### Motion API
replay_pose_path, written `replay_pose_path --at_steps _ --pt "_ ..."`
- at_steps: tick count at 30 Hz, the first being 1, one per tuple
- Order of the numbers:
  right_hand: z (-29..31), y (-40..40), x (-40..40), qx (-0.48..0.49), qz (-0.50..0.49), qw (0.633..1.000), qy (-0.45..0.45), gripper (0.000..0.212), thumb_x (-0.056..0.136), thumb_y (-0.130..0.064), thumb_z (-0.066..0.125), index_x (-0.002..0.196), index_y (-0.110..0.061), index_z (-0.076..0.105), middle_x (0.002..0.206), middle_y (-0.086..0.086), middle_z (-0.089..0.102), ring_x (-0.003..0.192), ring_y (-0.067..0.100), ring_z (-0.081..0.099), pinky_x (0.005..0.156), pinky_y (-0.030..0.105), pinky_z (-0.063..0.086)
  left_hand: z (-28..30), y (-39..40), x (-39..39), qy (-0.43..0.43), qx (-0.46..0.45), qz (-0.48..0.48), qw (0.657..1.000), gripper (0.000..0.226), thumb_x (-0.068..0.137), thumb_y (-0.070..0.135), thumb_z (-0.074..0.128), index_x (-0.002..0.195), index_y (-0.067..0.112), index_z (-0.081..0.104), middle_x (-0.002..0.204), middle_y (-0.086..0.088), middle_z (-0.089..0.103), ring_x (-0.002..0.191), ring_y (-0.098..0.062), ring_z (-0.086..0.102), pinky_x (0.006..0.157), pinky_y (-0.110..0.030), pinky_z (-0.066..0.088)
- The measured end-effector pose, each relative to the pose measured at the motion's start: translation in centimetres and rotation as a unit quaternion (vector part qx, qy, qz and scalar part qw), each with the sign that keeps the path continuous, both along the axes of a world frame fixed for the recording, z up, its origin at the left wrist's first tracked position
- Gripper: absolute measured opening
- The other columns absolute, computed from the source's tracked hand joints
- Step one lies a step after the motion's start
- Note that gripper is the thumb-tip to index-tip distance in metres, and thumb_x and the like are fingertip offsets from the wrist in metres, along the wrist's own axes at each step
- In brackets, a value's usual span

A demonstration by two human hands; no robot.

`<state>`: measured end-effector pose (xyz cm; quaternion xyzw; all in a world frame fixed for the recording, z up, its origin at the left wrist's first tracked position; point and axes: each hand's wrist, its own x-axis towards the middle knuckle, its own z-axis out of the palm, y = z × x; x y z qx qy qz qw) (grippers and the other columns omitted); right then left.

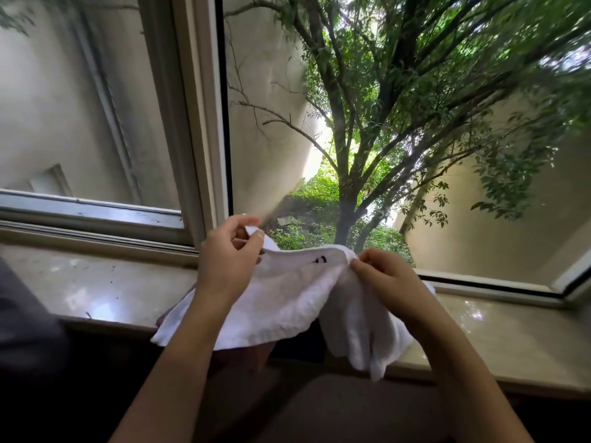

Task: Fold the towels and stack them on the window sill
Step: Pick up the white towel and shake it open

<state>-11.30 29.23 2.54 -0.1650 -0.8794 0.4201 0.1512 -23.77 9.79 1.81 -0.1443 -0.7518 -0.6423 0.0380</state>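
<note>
A small white towel hangs in the air in front of the window, above the front edge of the pale marble window sill. My left hand pinches one upper corner of the towel between thumb and fingers. My right hand grips the upper edge further right, where the cloth bunches. Between the hands the top edge sags, and a small dark mark shows on it. The rest of the towel droops down, unfolded and crumpled, its lower right end hanging below the sill's edge.
The sill runs left and right of the towel, with a dark grey cloth at its far left. A sliding window frame stands behind; the right pane looks out on a tree and walls. Dark floor lies below.
</note>
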Motion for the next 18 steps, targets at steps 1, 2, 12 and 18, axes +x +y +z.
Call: replay_pose_path --at_steps 1,2,12,18 --pt "0.3 0.0 -0.1 -0.025 0.002 1.000 -0.004 0.025 0.094 -0.023 0.055 0.078 -0.006 0.063 0.065 0.006 0.055 0.062 0.014 0.047 0.060 0.030 0.035 -0.1 -0.1 0.1 -0.007 0.009 -0.006 1.000 0.022 0.084 0.016 0.064 0.106 0.017 0.068 0.075 0.001 0.065 0.070 -0.017 0.069 0.075 -0.047 0.059" --pt "0.6 0.1 -0.2 -0.057 0.002 0.998 -0.006 0.025 0.094 -0.023 0.055 0.079 -0.005 0.062 0.068 0.007 0.055 0.065 0.015 0.048 0.060 0.030 0.035 -0.1 -0.1 0.1 -0.009 0.014 -0.014 1.000 0.029 0.080 0.022 0.065 0.109 0.020 0.067 0.082 0.000 0.069 0.078 -0.016 0.070 0.078 -0.045 0.059" --pt "3.2 0.8 -0.4 -0.084 -0.025 0.994 0.071 0.024 0.097 -0.025 0.051 0.082 -0.006 0.054 0.075 0.006 0.052 0.065 0.017 0.049 0.056 0.027 0.038 2.5 -0.1 -1.1 0.181 -0.108 0.092 0.973 0.005 0.083 0.025 0.069 0.080 0.024 0.065 0.069 0.004 0.062 0.067 -0.015 0.059 0.063 -0.025 0.045" --pt "4.2 3.6 0.1 0.082 0.065 0.994 -0.045 0.017 0.085 -0.004 0.063 0.093 -0.017 0.056 0.084 0.001 0.057 0.077 0.020 0.057 0.064 0.029 0.045 4.5 -1.1 -2.9 0.192 -0.139 0.116 0.965 0.018 0.085 0.035 0.066 0.085 0.016 0.065 0.089 0.002 0.054 0.082 -0.016 0.052 0.071 -0.025 0.037"
